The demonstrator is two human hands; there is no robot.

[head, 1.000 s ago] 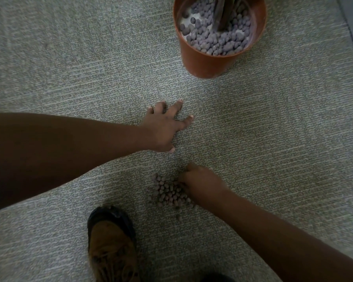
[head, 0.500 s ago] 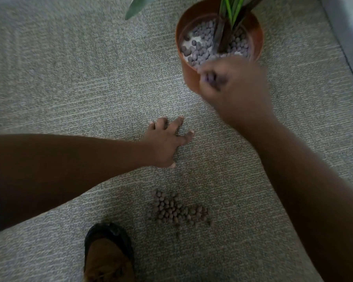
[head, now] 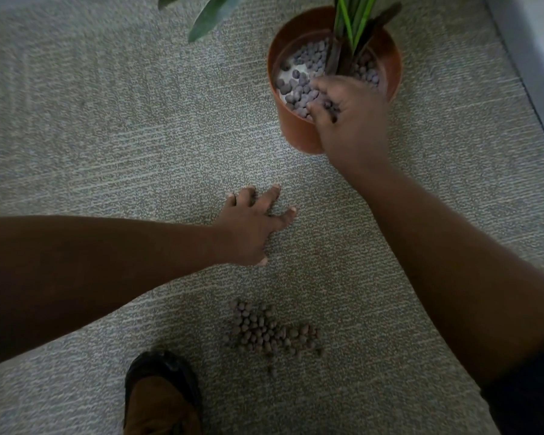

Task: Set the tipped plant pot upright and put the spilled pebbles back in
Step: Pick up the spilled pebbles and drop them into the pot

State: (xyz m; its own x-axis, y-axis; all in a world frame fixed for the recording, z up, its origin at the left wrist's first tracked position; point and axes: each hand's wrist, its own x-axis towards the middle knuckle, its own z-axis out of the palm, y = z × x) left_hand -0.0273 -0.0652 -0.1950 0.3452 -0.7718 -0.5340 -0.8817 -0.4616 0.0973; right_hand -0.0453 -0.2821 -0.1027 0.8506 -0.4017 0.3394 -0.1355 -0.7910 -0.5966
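Observation:
The orange plant pot point(head: 297, 133) stands upright on the carpet at the upper right, with green leaves rising from it and grey-purple pebbles point(head: 299, 89) inside. My right hand point(head: 349, 120) hovers over the pot's near rim, fingers curled loosely, with pebbles at its fingertips spilling into the pot. My left hand point(head: 252, 227) lies flat on the carpet with its fingers spread, below and left of the pot. A small heap of spilled pebbles point(head: 270, 334) remains on the carpet nearer to me, below my left hand.
Grey textured carpet point(head: 107, 120) covers the floor. A brown shoe point(head: 161, 400) sits at the bottom edge, left of the spilled heap. A pale wall or baseboard point(head: 534, 42) runs along the right edge.
My right hand left the spilled heap with pebbles, rose to the pot and now lets them fall in. My left hand has stayed flat on the carpet.

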